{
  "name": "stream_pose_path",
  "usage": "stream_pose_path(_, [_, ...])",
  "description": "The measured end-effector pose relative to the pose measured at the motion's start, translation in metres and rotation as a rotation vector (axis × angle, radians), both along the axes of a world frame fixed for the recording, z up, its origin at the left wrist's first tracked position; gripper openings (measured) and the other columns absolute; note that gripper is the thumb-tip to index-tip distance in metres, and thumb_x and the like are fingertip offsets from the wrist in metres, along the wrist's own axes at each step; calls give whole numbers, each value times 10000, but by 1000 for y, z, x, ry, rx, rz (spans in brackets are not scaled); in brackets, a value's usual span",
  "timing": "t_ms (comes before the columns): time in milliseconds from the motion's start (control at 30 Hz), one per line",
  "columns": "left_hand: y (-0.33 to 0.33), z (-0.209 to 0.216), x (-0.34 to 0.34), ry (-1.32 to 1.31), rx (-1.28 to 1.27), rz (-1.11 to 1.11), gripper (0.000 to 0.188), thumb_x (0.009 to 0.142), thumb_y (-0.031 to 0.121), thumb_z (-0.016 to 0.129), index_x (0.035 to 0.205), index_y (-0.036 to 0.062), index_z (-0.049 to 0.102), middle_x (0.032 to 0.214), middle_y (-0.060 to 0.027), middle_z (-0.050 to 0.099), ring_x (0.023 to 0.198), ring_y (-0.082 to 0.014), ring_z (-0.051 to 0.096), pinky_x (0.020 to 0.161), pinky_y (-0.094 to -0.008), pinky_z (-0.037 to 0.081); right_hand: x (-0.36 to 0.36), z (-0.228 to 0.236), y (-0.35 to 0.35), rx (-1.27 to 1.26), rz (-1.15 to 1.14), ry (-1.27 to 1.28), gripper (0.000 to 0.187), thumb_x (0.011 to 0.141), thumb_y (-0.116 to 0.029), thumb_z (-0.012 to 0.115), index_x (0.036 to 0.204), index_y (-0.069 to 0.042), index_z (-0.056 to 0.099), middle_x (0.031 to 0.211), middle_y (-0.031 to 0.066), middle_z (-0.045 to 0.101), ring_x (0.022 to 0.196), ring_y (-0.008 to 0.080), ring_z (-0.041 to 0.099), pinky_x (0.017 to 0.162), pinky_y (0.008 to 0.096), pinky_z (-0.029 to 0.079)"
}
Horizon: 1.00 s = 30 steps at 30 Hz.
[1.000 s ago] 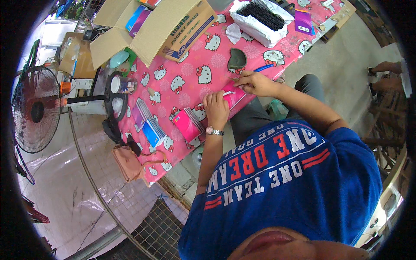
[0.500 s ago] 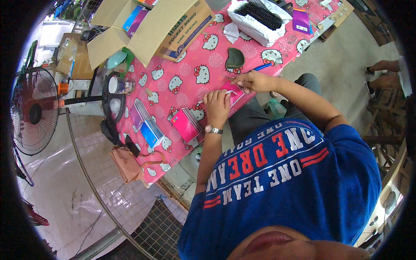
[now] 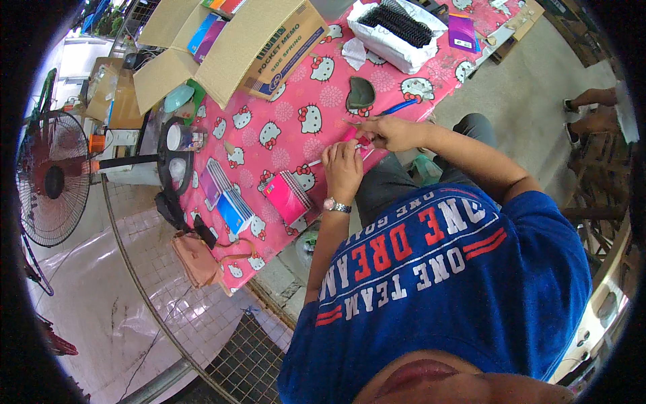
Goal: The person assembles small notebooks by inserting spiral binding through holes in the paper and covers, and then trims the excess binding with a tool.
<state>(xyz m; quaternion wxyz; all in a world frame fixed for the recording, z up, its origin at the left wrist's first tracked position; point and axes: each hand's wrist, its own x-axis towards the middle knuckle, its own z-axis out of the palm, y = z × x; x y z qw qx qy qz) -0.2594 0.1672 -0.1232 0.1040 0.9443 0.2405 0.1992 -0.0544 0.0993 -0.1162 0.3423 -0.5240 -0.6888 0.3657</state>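
Observation:
At the table's near edge lies a small pink notepad (image 3: 367, 149), mostly covered by my two hands. My left hand (image 3: 342, 167), with a watch on its wrist, curls its fingers over the notepad's left end and holds it. A thin white strip (image 3: 313, 163) sticks out to the left of these fingers. My right hand (image 3: 398, 133) is closed in a pinch at the notepad's right end. A small thin tip shows by its fingers; what it belongs to is too small to make out. A stack of pink notepads (image 3: 287, 197) lies to the left.
Blue and purple notepads (image 3: 229, 202) lie farther left. Beyond my hands are a dark green dish (image 3: 361, 94), a blue pen (image 3: 402, 107) and a white bag of black spiral coils (image 3: 400, 30). An open carton (image 3: 282, 57) stands at the back, a fan (image 3: 54, 178) at far left.
My right hand has shifted slightly left, with its fingers turned lower over the notepad. The white strip that showed between my hands now shows left of my left hand.

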Motion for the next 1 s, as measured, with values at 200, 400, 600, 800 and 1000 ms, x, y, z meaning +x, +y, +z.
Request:
stream_pose_path(200, [-2, 1, -1, 49, -22, -20, 236, 856, 171, 591, 1054, 47, 560, 993, -129, 619, 1014, -304, 553, 961, -452, 352, -5, 12, -3, 327, 33, -87, 374, 800, -95, 663, 1154, -39, 557, 816, 178, 634, 795, 362, 635, 699, 441, 493])
stream_pose_path(400, [-1, -1, -6, 56, -41, -18, 246, 867, 194, 604, 1050, 37, 558, 981, -138, 620, 999, -321, 550, 969, -460, 347, -9, 33, -1, -168, -3, -86, 382, 814, -123, 658, 1170, -49, 540, 848, 178, 654, 833, 369, 648, 714, 461, 498])
stream_pose_path(600, [0, 0, -4, 43, -49, -50, 229, 873, 184, 595, 1044, 35, 566, 981, -140, 624, 982, -330, 554, 953, -463, 361, -6, 28, 8, -103, -25, -120, 317, 819, -180, 650, 1094, -45, 568, 842, 191, 657, 821, 360, 654, 724, 446, 507])
stream_pose_path(800, [8, -6, -12, 96, -106, -48, 207, 877, 200, 594, 1043, 77, 579, 1016, -116, 639, 1067, -312, 557, 1036, -494, 318, 38, -14, 63, 310, -308, -611, 349, 707, -246, 737, 984, -66, 625, 1237, 206, 542, 1039, 383, 591, 865, 455, 492])
stream_pose_path(1000, [-6, 6, -15, 108, 285, 210, 284, 884, 338, 603, 1061, 115, 607, 1144, -112, 572, 1190, -318, 453, 1071, -653, 141, 42, -22, 71, 90, -101, -392, 432, 678, -285, 739, 1047, -74, 657, 1219, 167, 562, 1084, 339, 570, 889, 416, 484])
